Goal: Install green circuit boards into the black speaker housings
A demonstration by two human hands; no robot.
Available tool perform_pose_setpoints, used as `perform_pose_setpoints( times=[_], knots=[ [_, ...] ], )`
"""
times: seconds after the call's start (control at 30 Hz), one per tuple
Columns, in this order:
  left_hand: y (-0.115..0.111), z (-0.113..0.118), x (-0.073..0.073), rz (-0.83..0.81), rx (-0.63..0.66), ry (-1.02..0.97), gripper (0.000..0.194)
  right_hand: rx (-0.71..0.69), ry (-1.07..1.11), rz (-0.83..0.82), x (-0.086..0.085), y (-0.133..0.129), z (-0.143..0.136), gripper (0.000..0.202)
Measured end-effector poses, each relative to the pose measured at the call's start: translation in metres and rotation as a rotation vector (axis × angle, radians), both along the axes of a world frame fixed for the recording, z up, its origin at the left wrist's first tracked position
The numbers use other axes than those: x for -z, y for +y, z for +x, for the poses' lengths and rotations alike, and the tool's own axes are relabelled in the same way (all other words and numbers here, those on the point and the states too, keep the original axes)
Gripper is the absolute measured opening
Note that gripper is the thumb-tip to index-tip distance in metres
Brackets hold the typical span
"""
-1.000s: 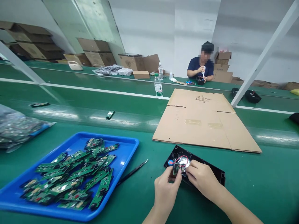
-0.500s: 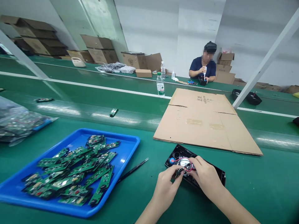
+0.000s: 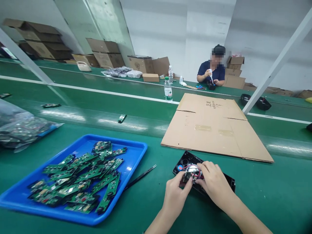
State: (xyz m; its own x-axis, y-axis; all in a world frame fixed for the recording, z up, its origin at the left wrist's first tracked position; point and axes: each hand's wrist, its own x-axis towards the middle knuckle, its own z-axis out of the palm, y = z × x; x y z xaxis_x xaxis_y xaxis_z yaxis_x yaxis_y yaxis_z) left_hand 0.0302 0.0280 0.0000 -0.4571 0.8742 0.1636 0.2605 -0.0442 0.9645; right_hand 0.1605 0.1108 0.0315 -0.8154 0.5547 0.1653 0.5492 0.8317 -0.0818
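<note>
A black plastic housing [image 3: 226,182] lies at a slant on the green table. Inside it are a round silvery part [image 3: 193,169], red and black wires and a small blue-and-red disc [image 3: 180,167]. My left hand [image 3: 175,191] pinches a small dark part [image 3: 188,177] between thumb and fingers over the housing. My right hand [image 3: 213,180] is closed at the red wires [image 3: 200,172] beside the round part; its fingertips partly hide what they hold. Tweezers [image 3: 141,176] lie left of my hands, by a blue tray [image 3: 138,148] of green circuit boards [image 3: 84,172].
Flattened cardboard [image 3: 214,130] lies beyond the housing. A water bottle [image 3: 168,91] stands behind it on a ledge. Bagged boards [image 3: 21,130] are at the left. Across the line, a person [image 3: 212,71] holds a white bottle. A slanted post [image 3: 278,61] rises at the right.
My left fingers have turned the small dark part slightly over the housing. My right hand has barely moved. The person opposite has tilted the white bottle and shifted a hand.
</note>
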Motion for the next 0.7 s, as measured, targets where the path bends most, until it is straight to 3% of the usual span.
perform_pose_setpoints(
  times=[0.1, 0.17, 0.3, 0.43, 0.57, 0.7],
  knots=[
    [0.003, 0.003, 0.006, -0.010, -0.076, -0.153, 0.015, 0.096, -0.126, -0.092, -0.005, -0.004, 0.010, 0.098],
    [0.004, 0.005, 0.009, -0.005, -0.105, -0.219, 0.018, 0.152, -0.202, -0.146, -0.001, -0.007, 0.016, 0.115],
    [0.004, 0.005, 0.009, -0.008, -0.112, -0.247, 0.022, 0.203, -0.125, -0.122, 0.018, -0.014, 0.026, 0.101],
    [-0.001, 0.005, 0.008, -0.016, -0.079, -0.150, 0.028, 0.220, -0.001, -0.050, 0.031, -0.022, 0.047, 0.098],
    [-0.004, 0.012, 0.012, 0.051, 0.006, -0.062, 0.035, 0.310, 0.026, 0.086, 0.030, -0.026, 0.084, 0.091],
    [-0.005, 0.018, 0.013, 0.052, 0.085, -0.094, 0.034, 0.534, 0.035, 0.134, 0.024, -0.012, 0.141, 0.084]
  ],
)
